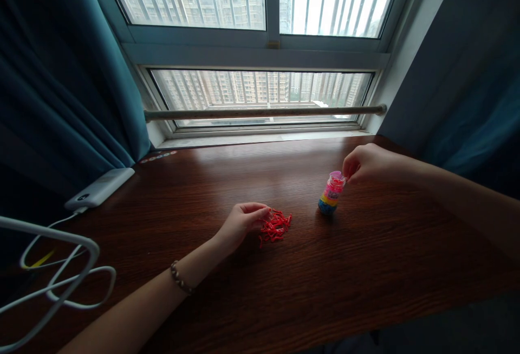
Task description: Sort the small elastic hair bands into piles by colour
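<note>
Reaching from the right, the person's right hand (pixel 368 163) meets the rim of a small clear jar (pixel 331 195), its thumb and fingers drawn together; whether they grip the rim or something at it cannot be told. Contact at the rim probably steadies the jar while leaving its banded side uncovered. The contents lie in layers, blue lowest, then yellow, then pink to red, and the jar leans slightly in this view, perhaps through lens distortion. The left hand (pixel 238 224), a beaded bracelet (pixel 179 278) at its wrist, has thumb and fingers brought close at the upper left edge of a loose heap of thin red pieces (pixel 276 226); whether a piece is pinched between them cannot be told. The heap's loose spread probably lets single pieces be reached from its edge. Relative to the left hand, the red pieces lie just beside and partly against the fingertips, toward the right; the jar stands farther right and somewhat nearer the window (pixel 264 94). Relative to the right hand, the jar lies below and to the left, touching or nearly touching the fingertips. Both rest on the brown tabletop (pixel 195 180).
</note>
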Available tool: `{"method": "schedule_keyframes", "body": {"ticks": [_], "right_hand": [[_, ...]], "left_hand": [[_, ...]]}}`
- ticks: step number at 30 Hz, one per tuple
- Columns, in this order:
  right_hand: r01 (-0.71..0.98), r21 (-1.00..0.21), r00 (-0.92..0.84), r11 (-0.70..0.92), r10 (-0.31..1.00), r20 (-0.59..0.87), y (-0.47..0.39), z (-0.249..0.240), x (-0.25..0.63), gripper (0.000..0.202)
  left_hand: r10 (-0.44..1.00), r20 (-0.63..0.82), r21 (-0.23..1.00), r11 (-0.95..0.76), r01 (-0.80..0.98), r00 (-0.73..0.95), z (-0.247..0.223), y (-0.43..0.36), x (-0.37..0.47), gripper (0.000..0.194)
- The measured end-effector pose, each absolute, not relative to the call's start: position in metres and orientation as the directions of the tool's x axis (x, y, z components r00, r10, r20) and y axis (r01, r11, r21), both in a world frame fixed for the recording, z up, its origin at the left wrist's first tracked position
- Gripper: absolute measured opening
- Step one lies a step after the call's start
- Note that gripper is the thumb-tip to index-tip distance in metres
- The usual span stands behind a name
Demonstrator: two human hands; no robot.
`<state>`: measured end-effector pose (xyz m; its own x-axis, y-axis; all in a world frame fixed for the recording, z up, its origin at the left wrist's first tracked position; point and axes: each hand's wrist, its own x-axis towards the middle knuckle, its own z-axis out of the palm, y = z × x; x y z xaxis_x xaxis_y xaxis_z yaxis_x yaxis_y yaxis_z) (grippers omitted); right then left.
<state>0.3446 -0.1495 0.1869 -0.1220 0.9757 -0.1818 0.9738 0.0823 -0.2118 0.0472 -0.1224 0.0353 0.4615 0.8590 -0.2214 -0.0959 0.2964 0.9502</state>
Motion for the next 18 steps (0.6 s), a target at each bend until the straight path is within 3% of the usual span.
{"method": "schedule_keyframes", "body": {"ticks": [9, 18], "right_hand": [[0.964, -0.166, -0.220, 0.206, 0.973, -0.067, -0.141, 0.181, 0.340, 0.016], [0.978, -0.103, -0.191, 0.184, 0.980, -0.063, -0.129, 0.157, 0.336, 0.011]], "left_hand": [[0.863, -0.211, 0.951, 0.290, -0.107, 0.458, 0.034, -0.123, 0.047, 0.023], [0.869, -0.219, 0.956, 0.282, -0.081, 0.443, 0.034, -0.122, 0.047, 0.026]]}}
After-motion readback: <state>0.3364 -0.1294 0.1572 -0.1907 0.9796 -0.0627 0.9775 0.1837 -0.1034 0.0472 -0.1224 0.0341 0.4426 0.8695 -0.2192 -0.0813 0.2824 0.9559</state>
